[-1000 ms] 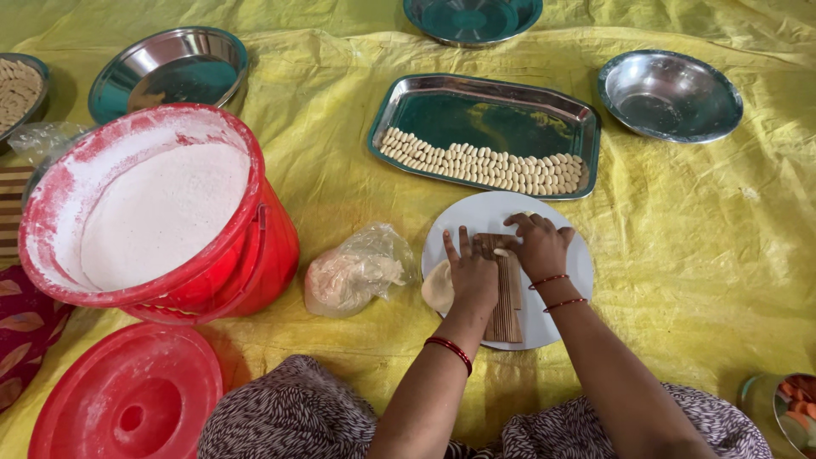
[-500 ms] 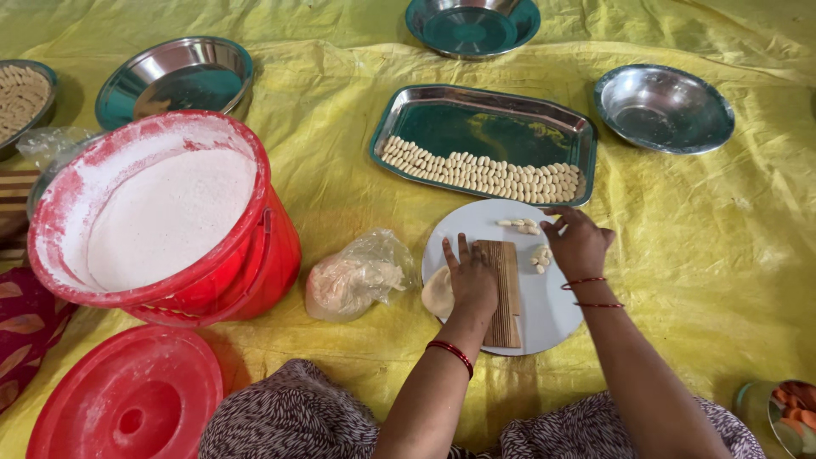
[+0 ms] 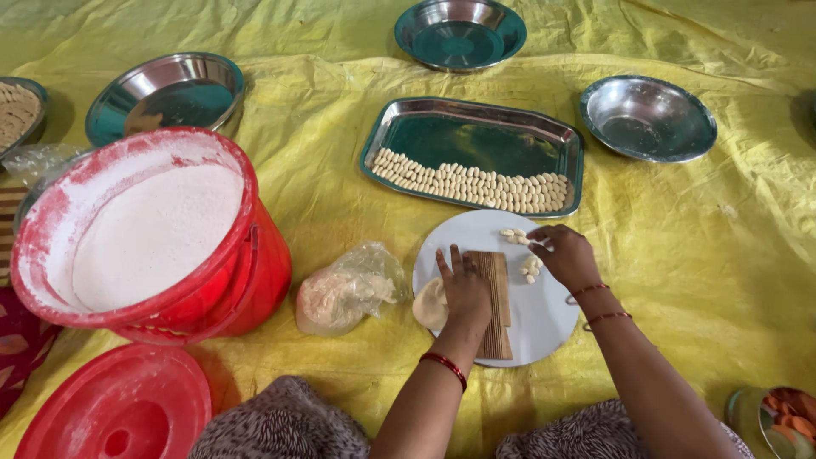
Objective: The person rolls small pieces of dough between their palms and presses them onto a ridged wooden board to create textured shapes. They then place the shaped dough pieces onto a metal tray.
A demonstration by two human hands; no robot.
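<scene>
Head view: the left hand (image 3: 466,287) lies flat, fingers spread, on a ridged wooden board (image 3: 495,308) that rests on a round white plate (image 3: 544,327) near 6 o'clock. Its grip is open and closes on nothing. A lump of pale dough (image 3: 429,303) sits at the plate's 9 o'clock edge, touching the hand's side. The right hand (image 3: 565,253) hovers over the plate's 1 o'clock part, fingers curled together on a small dough piece, though what it pinches is too small to tell surely. Two little clusters of shaped dough pieces (image 3: 531,268) lie on the plate just beside that hand.

At 12 o'clock of the plate, almost touching its rim, stands one rectangular steel tray (image 3: 476,136) with two rows of shaped pieces (image 3: 472,183) along its near edge; the far half is bare. Three round steel bowls are in full view: one (image 3: 166,92) at 10 o'clock, one (image 3: 460,32) at 12, one (image 3: 648,117) at 2. One red bucket of flour (image 3: 144,234) fills 9 o'clock, its red lid (image 3: 115,412) at 8. One plastic bag of dough (image 3: 348,289) lies between bucket and plate. The yellow sheet (image 3: 731,246) is open from 3 to 4 o'clock.
</scene>
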